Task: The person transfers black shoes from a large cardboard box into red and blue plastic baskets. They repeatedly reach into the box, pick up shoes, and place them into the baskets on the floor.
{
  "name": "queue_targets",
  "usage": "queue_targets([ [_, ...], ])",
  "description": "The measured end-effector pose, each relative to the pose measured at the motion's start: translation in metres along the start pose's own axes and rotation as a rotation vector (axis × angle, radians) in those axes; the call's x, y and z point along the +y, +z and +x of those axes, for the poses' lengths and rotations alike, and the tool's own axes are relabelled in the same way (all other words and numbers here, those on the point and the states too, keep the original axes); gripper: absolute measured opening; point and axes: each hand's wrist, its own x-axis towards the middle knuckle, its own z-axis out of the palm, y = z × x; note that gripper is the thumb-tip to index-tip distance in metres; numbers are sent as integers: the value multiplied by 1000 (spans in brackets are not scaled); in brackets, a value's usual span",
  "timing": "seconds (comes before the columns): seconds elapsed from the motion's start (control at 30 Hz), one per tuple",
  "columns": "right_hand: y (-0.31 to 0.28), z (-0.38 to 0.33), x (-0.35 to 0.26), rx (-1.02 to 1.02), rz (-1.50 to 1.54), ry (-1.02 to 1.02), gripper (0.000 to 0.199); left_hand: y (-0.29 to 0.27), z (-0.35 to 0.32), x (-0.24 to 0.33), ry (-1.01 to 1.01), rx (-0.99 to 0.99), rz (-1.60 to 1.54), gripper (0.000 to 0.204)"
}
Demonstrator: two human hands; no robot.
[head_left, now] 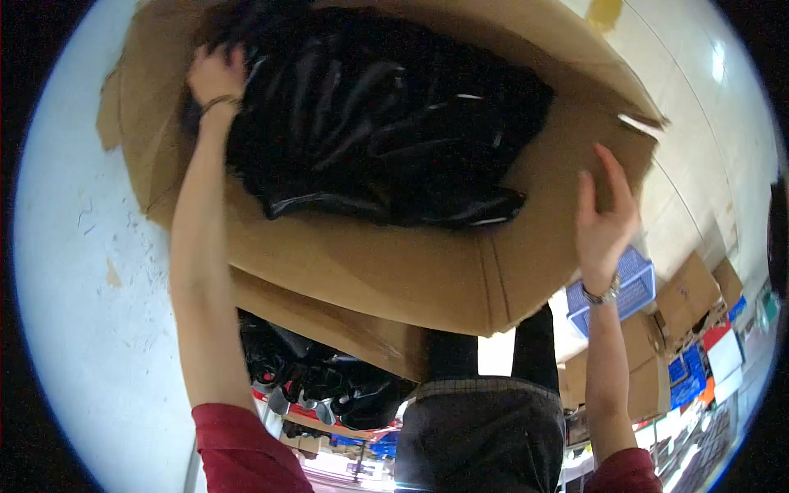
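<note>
Sleeves: red ones [238, 448] at the bottom edge, closest to the camera, both forearms going up and away from them.
Other person: someone in a dark grey top [481, 435] stands right between the arms, mostly tucked under the box.
Right hand: right hand [604, 218], watch on the wrist, is open with fingers spread. Looks like the palm is flat against the box's right side, nothing gripped.
Left hand: left hand [215, 76], thin bracelet on the wrist, is up at the far left top of the box. Fingers are curled in at the black plastic, though I can't tell if it's really gripping or just pressing.
Cardboard box: big brown cardboard box [394, 271], held up between both hands and tipped toward the camera, flaps loose.
Black bag: glossy black plastic bag [386, 131] bulging out of the opening.
Handling guess: bulky and probably heavy-ish, walls kinda floppy, bag slippery. Better to take the box by its bottom edges and corners than by the flaps or the plastic.
Background: blue crate [633, 283] and more cartons [690, 296] behind on the right, dark shoes [316, 382] below the box.
</note>
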Motion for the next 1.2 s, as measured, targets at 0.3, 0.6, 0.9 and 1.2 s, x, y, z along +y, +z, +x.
queue_targets([
  [0.3, -33, -4, 27, 56, 165, 33, 27, -327, -148, 184, -256, -19, -838, 28],
  [0.6, -158, -147, 99, 145, 515, 430, 60, -348, -305, 439, -28, -782, -1456, 50],
  [0.9, 55, -210, 278, -510, -389, 314, 109, -379, -334, 381, 48, -609, -1251, 23],
  [1.2, -52, -182, 217, -391, 93, 158, 67, -172, -255, 152, 418, -397, 393, 67],
])
